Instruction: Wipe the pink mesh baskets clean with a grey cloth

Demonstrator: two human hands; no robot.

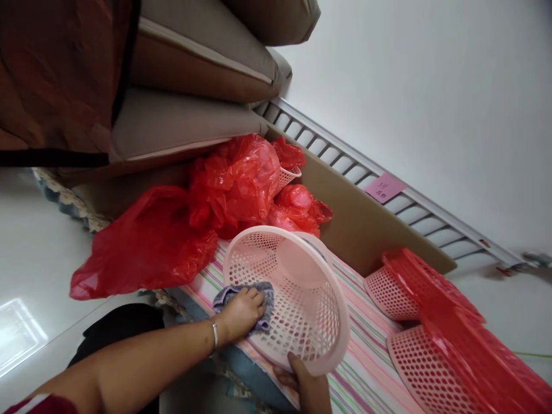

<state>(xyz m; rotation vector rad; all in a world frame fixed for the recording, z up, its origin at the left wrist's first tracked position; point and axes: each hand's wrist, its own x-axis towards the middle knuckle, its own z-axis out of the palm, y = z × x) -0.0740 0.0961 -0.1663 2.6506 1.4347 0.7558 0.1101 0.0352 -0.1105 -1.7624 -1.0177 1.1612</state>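
A pale pink perforated plastic basket [308, 299] tilts with its wide mouth toward me. My left hand [241, 310], with a bracelet at the wrist, is closed on a grey-purple cloth [224, 293] pressed to the basket's left inner side. My right hand [304, 382] grips the near rim, thumb inside the basket and the other fingers partly hidden under it. Below lies a striped cloth cover [366, 359]. Just past the basket are crumpled red plastic bags [237, 178], with part of another pink basket [288, 177] among them.
Two pink baskets partly covered in red plastic, one nearer [426, 362] and one farther [390, 293], stand at right. Stacked cushions [194, 121] rise at the back left. A brown board [336, 195] and a metal rail [328, 138] with a pink note [385, 188] run along the wall.
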